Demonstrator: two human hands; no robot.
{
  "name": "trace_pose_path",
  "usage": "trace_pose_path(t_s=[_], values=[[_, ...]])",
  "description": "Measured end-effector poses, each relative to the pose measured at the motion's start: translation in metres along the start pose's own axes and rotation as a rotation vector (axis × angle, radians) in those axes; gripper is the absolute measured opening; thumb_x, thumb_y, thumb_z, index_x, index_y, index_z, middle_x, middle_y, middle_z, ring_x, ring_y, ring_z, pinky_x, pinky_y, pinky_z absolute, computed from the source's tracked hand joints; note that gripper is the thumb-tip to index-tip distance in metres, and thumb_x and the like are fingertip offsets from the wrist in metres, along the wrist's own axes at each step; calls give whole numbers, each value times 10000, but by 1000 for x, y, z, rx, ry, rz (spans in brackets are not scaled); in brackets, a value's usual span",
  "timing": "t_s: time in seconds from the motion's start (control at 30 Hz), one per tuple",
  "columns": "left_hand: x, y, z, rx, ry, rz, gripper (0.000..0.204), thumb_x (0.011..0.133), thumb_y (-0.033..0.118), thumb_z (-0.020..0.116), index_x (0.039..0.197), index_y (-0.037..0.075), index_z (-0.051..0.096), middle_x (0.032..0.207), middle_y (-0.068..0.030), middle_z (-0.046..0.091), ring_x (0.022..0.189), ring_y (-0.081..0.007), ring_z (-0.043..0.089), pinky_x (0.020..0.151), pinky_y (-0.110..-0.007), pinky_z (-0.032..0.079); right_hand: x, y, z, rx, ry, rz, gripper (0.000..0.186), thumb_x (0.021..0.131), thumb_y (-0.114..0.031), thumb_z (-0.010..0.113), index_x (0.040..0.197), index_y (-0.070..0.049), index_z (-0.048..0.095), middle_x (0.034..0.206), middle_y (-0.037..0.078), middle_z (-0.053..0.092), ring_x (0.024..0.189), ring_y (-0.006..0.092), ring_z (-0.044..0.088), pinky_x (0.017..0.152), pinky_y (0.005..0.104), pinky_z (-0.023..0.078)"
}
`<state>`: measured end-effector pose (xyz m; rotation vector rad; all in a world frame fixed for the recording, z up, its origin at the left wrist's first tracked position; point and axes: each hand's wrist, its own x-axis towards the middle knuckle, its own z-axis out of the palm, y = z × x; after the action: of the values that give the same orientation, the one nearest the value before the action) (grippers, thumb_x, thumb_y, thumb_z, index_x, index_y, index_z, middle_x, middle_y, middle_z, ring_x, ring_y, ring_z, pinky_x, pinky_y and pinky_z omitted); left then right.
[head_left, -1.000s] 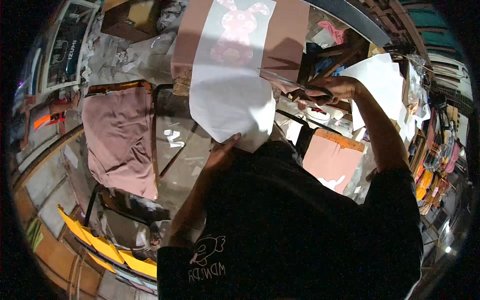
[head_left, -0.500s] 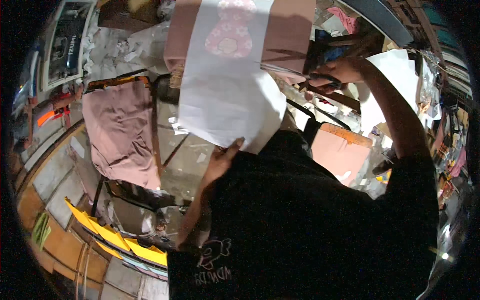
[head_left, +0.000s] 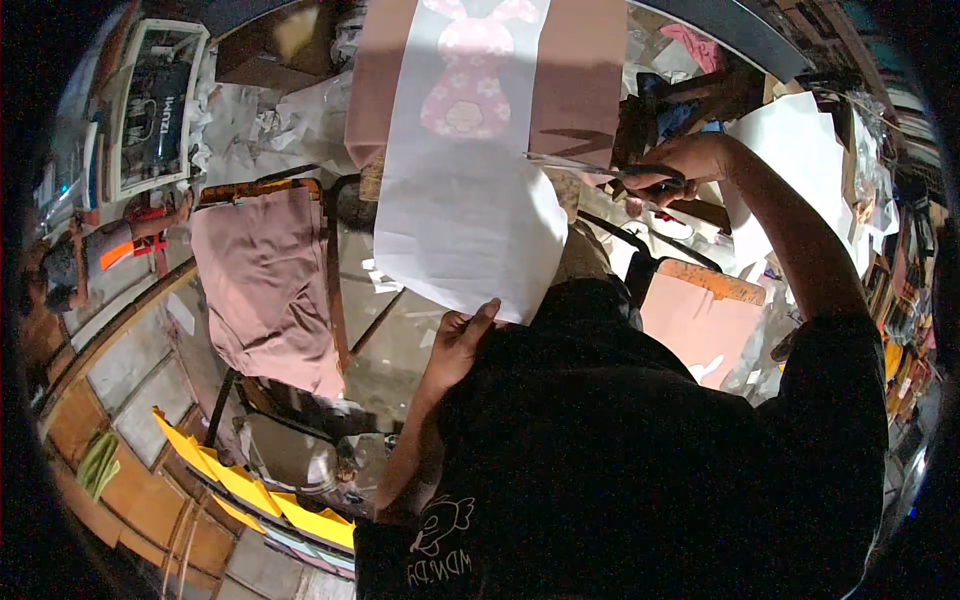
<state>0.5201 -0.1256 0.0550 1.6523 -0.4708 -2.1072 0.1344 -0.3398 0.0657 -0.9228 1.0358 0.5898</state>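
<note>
A long white sheet (head_left: 455,225) with a pink flowered rabbit figure (head_left: 468,75) at its far end hangs toward me over a mauve cloth (head_left: 577,85). My left hand (head_left: 463,342) pinches the sheet's near edge, thumb on top and fingers beneath. At the sheet's right side, my right hand (head_left: 685,168) is closed round the dark handles of a pair of scissors (head_left: 590,167). Their blades point left and lie across the sheet's right edge near the middle of its length. Whether the blades are parted is too blurred to tell.
Mauve cloth (head_left: 265,285) drapes over a frame on the left, and a pink panel (head_left: 700,315) lies on the right. White sheets (head_left: 790,170) stand beyond my right arm. Yellow folded pieces (head_left: 240,480) line the lower left. What looks like another person's arm (head_left: 140,228) shows far left.
The whole view has shifted, so everything sits slightly lower and further right, with more of the rabbit's ears showing. Both hands keep their holds on the sheet and the scissors.
</note>
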Motion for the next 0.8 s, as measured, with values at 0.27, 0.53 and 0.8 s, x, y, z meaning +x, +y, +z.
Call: trace_pose_path(t_s=[0.27,0.53,0.8], values=[[-8,3,6,-118,-14,17,272,980,242,670,975,-24,730,899,-83,743,856,-155,701,840,-274,508,27,23,-13,155,-245,33,458,986,-568,545,880,-125,587,662,-67,501,495,35,373,410,207,266],[-10,5,20,-86,60,24,374,967,315,664,853,-28,759,807,-97,752,654,-130,657,653,-258,494,34,18,-18,250,-307,19,463,969,-583,565,878,-130,583,659,-63,497,494,33,367,413,202,260],[-7,3,16,-113,24,54,362,984,289,637,860,-37,735,798,-109,736,645,-161,636,638,-286,478,41,5,-18,157,-230,13,464,955,-583,591,903,-122,590,662,-42,522,484,39,365,415,198,263]])
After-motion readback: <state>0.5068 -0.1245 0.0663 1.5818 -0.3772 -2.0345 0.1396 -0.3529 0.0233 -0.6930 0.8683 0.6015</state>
